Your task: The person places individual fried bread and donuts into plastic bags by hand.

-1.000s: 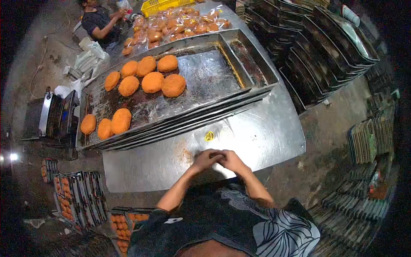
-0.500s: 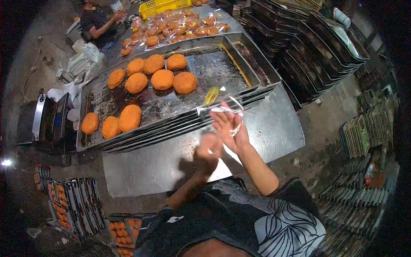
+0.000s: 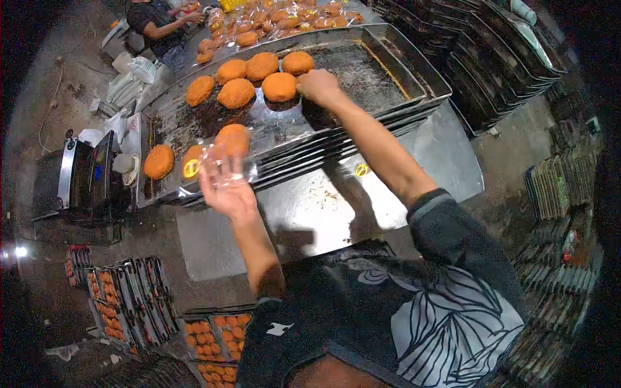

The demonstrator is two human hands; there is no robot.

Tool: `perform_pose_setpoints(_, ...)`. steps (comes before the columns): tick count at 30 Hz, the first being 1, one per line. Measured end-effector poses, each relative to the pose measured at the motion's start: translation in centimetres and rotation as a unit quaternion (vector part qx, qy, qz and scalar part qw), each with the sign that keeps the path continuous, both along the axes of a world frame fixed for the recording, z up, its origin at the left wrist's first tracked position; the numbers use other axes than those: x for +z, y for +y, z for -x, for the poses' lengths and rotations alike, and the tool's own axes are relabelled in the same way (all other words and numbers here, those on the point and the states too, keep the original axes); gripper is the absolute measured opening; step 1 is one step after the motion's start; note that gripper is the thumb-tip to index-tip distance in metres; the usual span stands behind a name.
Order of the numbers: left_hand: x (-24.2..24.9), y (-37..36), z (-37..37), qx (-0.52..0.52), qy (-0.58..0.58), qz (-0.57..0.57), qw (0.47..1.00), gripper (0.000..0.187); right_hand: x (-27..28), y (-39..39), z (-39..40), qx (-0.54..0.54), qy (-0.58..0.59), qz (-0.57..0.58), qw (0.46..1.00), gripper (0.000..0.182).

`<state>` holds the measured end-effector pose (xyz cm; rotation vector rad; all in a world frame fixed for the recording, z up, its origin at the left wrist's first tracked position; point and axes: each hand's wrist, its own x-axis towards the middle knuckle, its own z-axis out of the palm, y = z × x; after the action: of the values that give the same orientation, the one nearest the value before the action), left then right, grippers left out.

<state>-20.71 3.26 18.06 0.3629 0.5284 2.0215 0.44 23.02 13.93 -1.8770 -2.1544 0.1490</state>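
The right hand (image 3: 318,86) reaches out over the baking tray (image 3: 362,77) and closes its fingers around a round orange bun (image 3: 279,86) near the tray's middle, touching its right edge; the bun sits on the metal, not yet lifted as far as I can tell. The left hand (image 3: 225,184) is raised over the tray's near edge, fingers spread, holding a clear plastic bag (image 3: 217,161) with a yellow sticker on it (the film is thin and hard to trace, so whether its mouth is open I cannot tell). Judging by the scene, the bagging is well along but not finished: a heap of wrapped buns (image 3: 272,19) lies at the far end of the steel table (image 3: 446,161), where another person (image 3: 155,22) works, while about eight bare buns remain on the tray. Another sticker-marked bag (image 3: 359,171) lies flat on the table, just beside the right forearm.
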Motion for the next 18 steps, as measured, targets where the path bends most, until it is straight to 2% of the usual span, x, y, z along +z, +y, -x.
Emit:
perform_pose_setpoints(1,-0.1,0.0,0.6,0.021,0.022,-0.030,0.999,0.036,1.5,-2.6,-0.7,0.060,0.125,-0.059,0.989,0.039)
perform_pose_setpoints(2,-0.4,0.1,1.3,0.018,0.022,-0.028,0.999,0.036,3.2,-7.0,-0.5,0.117,0.248,-0.116,0.955,0.038)
perform_pose_setpoints(3,-0.7,0.5,1.9,0.013,0.004,-0.038,0.999,0.036,3.3,-10.5,0.3,0.133,0.190,-0.255,0.939,0.041)
perform_pose_setpoints(4,-1.0,1.0,1.9,0.007,-0.015,-0.050,0.999,0.037,4.4,-14.4,1.1,0.198,0.246,-0.304,0.899,0.056)
perform_pose_setpoints(5,-1.4,1.3,1.1,0.001,-0.015,-0.051,0.999,0.037,5.4,-17.5,1.7,0.258,0.240,-0.312,0.882,0.068)
perform_pose_setpoints(6,-1.9,1.5,-0.6,-0.043,-0.006,-0.053,0.998,0.039,6.4,-19.4,2.0,0.284,0.195,-0.282,0.896,0.072)
perform_pose_setpoints(7,-1.8,1.2,-2.8,-0.091,0.005,-0.052,0.994,0.041,6.9,-20.2,2.4,0.283,0.201,-0.274,0.897,0.074)
perform_pose_setpoints(8,-1.5,0.9,-5.0,-0.057,0.027,0.007,0.998,0.046,6.8,-20.1,2.3,0.255,0.210,-0.267,0.905,0.074)
perform_pose_setpoints(9,-2.1,1.3,-6.0,-0.076,0.065,-0.008,0.995,0.047,6.5,-20.0,1.6,0.227,0.218,-0.260,0.913,0.074)
perform_pose_setpoints(11,0.2,0.3,-8.3,-0.171,0.062,0.050,0.982,0.046,5.8,-21.3,-0.4,0.212,0.212,-0.277,0.913,0.078)
perform_pose_setpoints(13,-1.5,-0.3,-10.0,-0.311,-0.005,0.008,0.950,0.046,4.9,-23.2,-2.1,0.233,0.233,-0.214,0.920,0.082)
perform_pose_setpoints(14,-2.2,-0.8,-11.3,-0.297,0.055,-0.017,0.953,0.049,4.9,-23.2,-2.6,0.199,0.247,-0.254,0.914,0.086)
perform_pose_setpoints(15,-2.5,-1.2,-12.6,-0.303,0.055,-0.010,0.951,0.049,4.3,-22.6,-2.3,0.192,0.249,-0.249,0.916,0.086)
perform_pose_setpoints(17,-2.8,-1.8,-15.3,-0.408,-0.021,-0.052,0.911,0.053,2.7,-21.2,-1.7,0.059,0.229,-0.360,0.903,0.092)
perform_pose_setpoints(18,-2.1,-1.4,-15.7,-0.392,-0.040,0.017,0.919,0.052,2.7,-21.3,-2.3,0.086,0.283,-0.367,0.882,0.087)
